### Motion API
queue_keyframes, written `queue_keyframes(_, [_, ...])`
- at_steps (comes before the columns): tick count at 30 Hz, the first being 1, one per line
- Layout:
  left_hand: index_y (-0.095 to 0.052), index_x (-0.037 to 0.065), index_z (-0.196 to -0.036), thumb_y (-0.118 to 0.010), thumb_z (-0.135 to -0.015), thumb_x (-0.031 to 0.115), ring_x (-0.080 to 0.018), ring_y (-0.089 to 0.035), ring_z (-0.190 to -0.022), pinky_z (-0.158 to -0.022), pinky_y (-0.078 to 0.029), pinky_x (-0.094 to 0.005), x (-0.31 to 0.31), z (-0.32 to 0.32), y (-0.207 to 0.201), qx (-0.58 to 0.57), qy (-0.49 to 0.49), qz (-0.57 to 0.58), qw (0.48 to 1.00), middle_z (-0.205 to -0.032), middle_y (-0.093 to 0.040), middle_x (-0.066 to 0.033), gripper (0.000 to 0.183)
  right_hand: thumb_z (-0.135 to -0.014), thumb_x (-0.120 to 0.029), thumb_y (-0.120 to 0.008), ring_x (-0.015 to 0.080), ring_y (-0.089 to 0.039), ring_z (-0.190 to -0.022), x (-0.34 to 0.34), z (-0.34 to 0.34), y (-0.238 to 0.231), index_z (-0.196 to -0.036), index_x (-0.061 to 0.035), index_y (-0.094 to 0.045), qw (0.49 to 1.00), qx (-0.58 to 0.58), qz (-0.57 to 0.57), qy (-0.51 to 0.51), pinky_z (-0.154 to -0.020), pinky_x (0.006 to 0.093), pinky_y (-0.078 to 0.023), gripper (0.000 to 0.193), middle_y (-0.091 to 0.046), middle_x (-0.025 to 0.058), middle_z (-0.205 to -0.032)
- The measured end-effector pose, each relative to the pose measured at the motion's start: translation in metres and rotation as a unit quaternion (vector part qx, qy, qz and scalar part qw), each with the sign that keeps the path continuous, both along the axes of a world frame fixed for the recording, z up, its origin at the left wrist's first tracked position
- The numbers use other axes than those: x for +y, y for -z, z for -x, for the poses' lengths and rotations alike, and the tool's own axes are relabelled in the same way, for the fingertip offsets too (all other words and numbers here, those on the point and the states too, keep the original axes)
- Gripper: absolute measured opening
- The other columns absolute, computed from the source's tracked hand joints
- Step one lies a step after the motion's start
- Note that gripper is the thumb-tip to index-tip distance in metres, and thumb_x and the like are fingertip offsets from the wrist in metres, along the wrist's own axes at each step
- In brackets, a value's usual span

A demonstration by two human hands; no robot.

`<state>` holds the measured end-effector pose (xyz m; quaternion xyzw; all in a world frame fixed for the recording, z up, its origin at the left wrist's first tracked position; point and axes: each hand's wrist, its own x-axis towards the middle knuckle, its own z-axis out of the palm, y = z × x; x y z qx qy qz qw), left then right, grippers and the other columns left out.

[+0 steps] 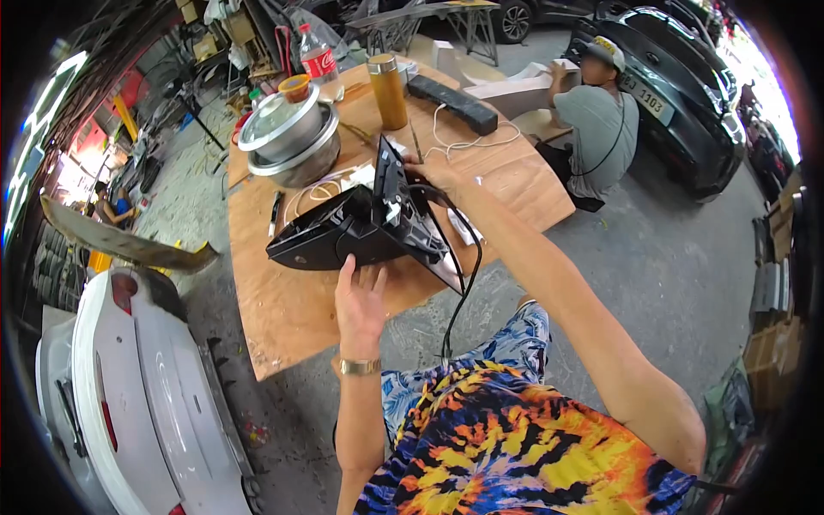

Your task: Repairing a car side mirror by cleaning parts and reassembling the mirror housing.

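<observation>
Far on the plywood table point(292, 318): steel pots point(287, 137), gold thermos point(389, 90), black bar point(452, 104), white cord point(468, 142). Black car side mirror point(360, 227) sits mid-table w/ black cable point(463, 283) hanging off near edge. Left hand point(359, 300) open, fingertips touching mirror's near side. Right hand point(433, 172) behind mirror's far-right side; grip can't tell.

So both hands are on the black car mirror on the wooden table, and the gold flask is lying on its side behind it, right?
Not quite. In the head view the gold flask stands upright, not on its side. The rest holds: left hand and right hand are on the black car mirror on the wooden table.
</observation>
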<state>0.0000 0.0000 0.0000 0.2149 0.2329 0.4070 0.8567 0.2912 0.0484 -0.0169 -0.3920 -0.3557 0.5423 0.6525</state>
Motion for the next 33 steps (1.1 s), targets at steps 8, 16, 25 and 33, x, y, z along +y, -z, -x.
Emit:
queue_keyframes(8, [-0.052,0.009,-0.116,-0.061,-0.09,0.017,-0.0229,-0.048,-0.113,-0.102,-0.04,-0.0422,-0.009,-0.005,0.003,-0.013,0.005,-0.001,1.0,-0.117,-0.053,-0.0016,0.029,-0.094,-0.019,-0.052,0.0136,-0.061,-0.074,-0.082,-0.046,-0.028,-0.106,-0.0104,-0.061,0.919,-0.335,0.063,0.198,-0.064,0.0318,-0.046,0.017,-0.065,0.0053,-0.09])
queue_keyframes(16, [-0.058,0.004,-0.107,-0.06,-0.091,0.017,-0.024,-0.054,-0.109,-0.102,-0.042,-0.0409,-0.021,0.01,-0.005,0.006,-0.01,-0.012,1.0,-0.11,-0.059,-0.0072,0.021,-0.085,-0.03,-0.065,0.0379,-0.063,-0.086,-0.179,0.016,-0.026,-0.101,-0.0019,-0.058,0.758,-0.506,0.248,0.327,-0.072,0.0443,-0.049,0.033,-0.065,0.0206,-0.092])
queue_keyframes(25, [-0.037,0.005,-0.136,-0.059,-0.092,0.018,-0.022,-0.05,-0.118,-0.099,-0.042,-0.0367,-0.063,0.011,-0.003,0.115,-0.058,-0.092,0.987,-0.127,-0.049,-0.0089,0.051,-0.081,-0.033,-0.066,0.0366,-0.064,-0.085,-0.178,0.007,0.01,-0.095,-0.0006,-0.056,0.715,-0.564,0.223,0.349,-0.073,0.0459,-0.049,0.037,-0.066,0.0206,-0.087])
queue_keyframes(33, [-0.033,0.005,-0.14,-0.056,-0.093,0.017,-0.021,-0.047,-0.119,-0.099,-0.04,-0.0357,-0.068,0.004,-0.004,0.166,-0.046,-0.176,0.969,-0.135,-0.043,-0.0104,0.053,-0.08,-0.026,-0.064,0.0364,-0.064,-0.086,-0.174,0.018,-0.009,-0.093,-0.0023,-0.059,0.686,-0.576,0.267,0.357,-0.074,0.0455,-0.048,0.027,-0.066,0.0185,-0.087])
